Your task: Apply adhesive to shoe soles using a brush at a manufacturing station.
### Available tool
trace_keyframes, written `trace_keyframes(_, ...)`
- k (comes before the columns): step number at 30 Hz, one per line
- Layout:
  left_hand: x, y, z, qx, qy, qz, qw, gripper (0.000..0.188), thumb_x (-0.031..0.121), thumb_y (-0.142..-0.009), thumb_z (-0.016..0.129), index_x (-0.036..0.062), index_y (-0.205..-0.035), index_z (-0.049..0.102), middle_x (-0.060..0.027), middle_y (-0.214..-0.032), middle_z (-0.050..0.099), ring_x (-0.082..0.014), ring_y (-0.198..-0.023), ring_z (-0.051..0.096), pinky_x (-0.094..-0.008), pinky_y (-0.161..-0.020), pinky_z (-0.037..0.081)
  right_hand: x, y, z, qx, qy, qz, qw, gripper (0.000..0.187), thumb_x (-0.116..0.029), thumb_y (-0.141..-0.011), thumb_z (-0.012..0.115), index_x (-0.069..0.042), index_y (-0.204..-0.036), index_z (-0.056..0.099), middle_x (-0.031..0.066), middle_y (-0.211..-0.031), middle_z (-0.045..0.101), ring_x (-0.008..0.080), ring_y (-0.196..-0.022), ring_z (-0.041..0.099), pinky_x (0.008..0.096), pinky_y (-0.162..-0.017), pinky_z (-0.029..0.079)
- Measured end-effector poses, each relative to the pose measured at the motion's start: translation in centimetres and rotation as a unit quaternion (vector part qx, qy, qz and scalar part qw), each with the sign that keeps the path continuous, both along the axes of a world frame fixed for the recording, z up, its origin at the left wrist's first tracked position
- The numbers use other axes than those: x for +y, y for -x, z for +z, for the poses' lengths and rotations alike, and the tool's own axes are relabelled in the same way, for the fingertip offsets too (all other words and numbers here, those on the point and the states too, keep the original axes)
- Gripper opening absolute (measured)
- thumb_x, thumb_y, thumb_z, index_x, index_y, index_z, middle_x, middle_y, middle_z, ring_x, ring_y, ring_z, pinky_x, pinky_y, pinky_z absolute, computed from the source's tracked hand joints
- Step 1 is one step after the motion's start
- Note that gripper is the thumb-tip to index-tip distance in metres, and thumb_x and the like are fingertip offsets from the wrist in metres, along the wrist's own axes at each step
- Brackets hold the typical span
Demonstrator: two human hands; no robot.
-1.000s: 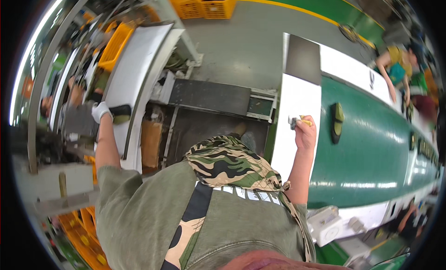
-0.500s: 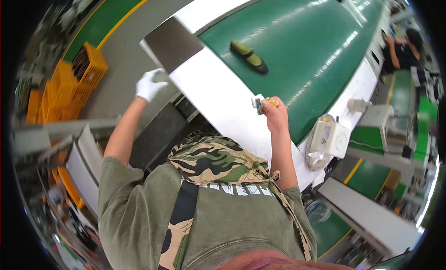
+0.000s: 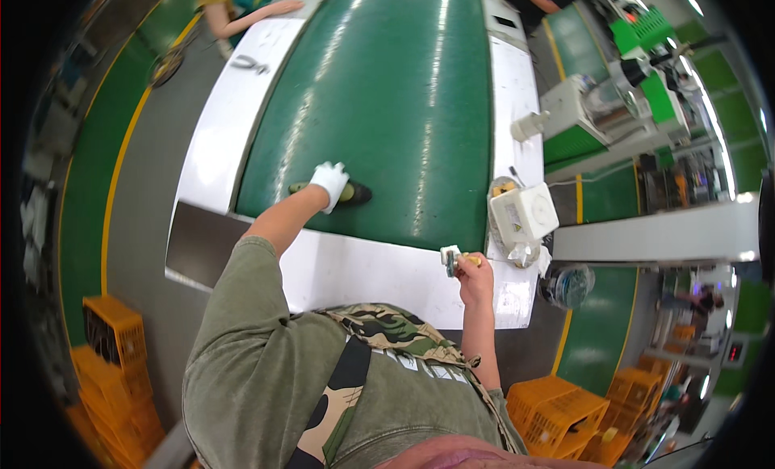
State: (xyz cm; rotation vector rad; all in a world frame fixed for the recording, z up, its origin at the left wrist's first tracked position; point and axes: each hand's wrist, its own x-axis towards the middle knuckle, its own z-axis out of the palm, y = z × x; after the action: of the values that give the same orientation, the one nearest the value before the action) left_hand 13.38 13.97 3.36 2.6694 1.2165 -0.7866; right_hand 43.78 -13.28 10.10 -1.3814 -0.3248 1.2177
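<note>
Has left hand (image 3: pixel 329 184), in thin white glove, over middle of low shoe (image 3: pixel 356 196) at near left of smooth, glossy green belt (image 3: pixel 379 138). Covers much of shoe with bent fingers; cannot tell firm grip from light touch. Leaves in view dark rounded toe on right, olive-green end on left.

Holds small tool (image 3: pixel 450 262) in bare right hand (image 3: pixel 477 277), fingers closed around short yellow handle. Points blocky head, white and grey-teal, to left; too small to tell exact kind. Holds it by near right corner of belt, well apart from shoe.

Edges belt with flat, smooth white bench (image 3: pixel 347 279). Includes on it: dark brown rectangular panel (image 3: pixel 208 241), flat, at near left; grey metal hand tool (image 3: pixel 249 64), long-handled, at far left; boxy white device (image 3: pixel 525 214), hard-looking casing with rounded corners, at right, crumpled clear plastic bag (image 3: pixel 525 253) just beside, nearer; round white container (image 3: pixel 529 127) farther along. Also shows perforated orange crates (image 3: pixel 557 404) at near right.
</note>
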Motion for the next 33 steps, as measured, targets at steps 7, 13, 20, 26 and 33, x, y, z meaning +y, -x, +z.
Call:
trace_keyframes(7, 4.5, -0.2, -3.1, 0.065, 0.129, 0.036, 0.989, 0.047, 0.03, -0.055, 0.085, 0.0061, -0.095, 0.075, -0.0187, -0.104, 0.07, -0.029, -0.097, 0.069, -0.0382, -0.085, 0.055, -1.0, 1.7, -0.6, -0.016, 0.04, -0.078, 0.996, 0.017, -0.006, -0.083, 0.072, -0.007, -0.087, 0.056, 0.0031, -0.079, 0.061, 0.0126, -0.065, 0.057, 0.0284, -0.059, 0.048)
trace_keyframes(13, 3.6, 5.9, 1.0, -0.5, 0.387, 0.402, 0.662, 0.051, 0.025, -0.07, 0.084, -0.0034, -0.11, 0.068, -0.0143, -0.103, 0.07, -0.0267, -0.097, 0.067, -0.0389, -0.091, 0.05, 2.5, 2.1, 0.0, -0.048, 0.006, -0.026, 0.999, 0.017, -0.011, -0.084, 0.073, -0.008, -0.083, 0.056, 0.0, -0.07, 0.056, 0.0109, -0.06, 0.053, 0.0274, -0.055, 0.045)
trace_keyframes(20, -8.2, 6.7, 9.3, -0.749, 0.435, 0.258, 0.428, 0.065, 0.019, -0.078, 0.077, -0.002, -0.132, 0.048, -0.0192, -0.135, 0.055, -0.0311, -0.122, 0.056, -0.0437, -0.107, 0.043, 10.8, 4.7, 4.3, -0.04, -0.102, 0.095, 0.989, 0.018, -0.01, -0.081, 0.075, -0.006, -0.084, 0.058, 0.0007, -0.076, 0.059, 0.0088, -0.063, 0.054, 0.0244, -0.056, 0.044)
trace_keyframes(26, -17.9, 3.5, 14.9, -0.692, 0.012, 0.185, 0.698, 0.085, 0.016, -0.065, 0.091, 0.003, -0.136, 0.045, -0.0123, -0.127, 0.059, -0.0239, -0.119, 0.057, -0.0385, -0.103, 0.046, 11.2, 8.8, 5.0, -0.023, -0.152, 0.189, 0.97, 0.022, -0.007, -0.077, 0.079, -0.005, -0.083, 0.058, 0.002, -0.078, 0.06, 0.0086, -0.066, 0.055, 0.0242, -0.056, 0.042)
trace_keyframes(33, -24.5, -0.8, 18.0, -0.649, -0.146, 0.12, 0.737, 0.055, 0.014, -0.07, 0.087, 0.0039, -0.119, 0.063, -0.0109, -0.118, 0.065, -0.0256, -0.113, 0.06, -0.0401, -0.102, 0.045, 8.6, 8.7, 5.9, 0.009, -0.14, 0.267, 0.953, 0.019, -0.01, -0.08, 0.076, -0.008, -0.085, 0.058, 0.0011, -0.078, 0.061, 0.0097, -0.067, 0.057, 0.0262, -0.062, 0.048)
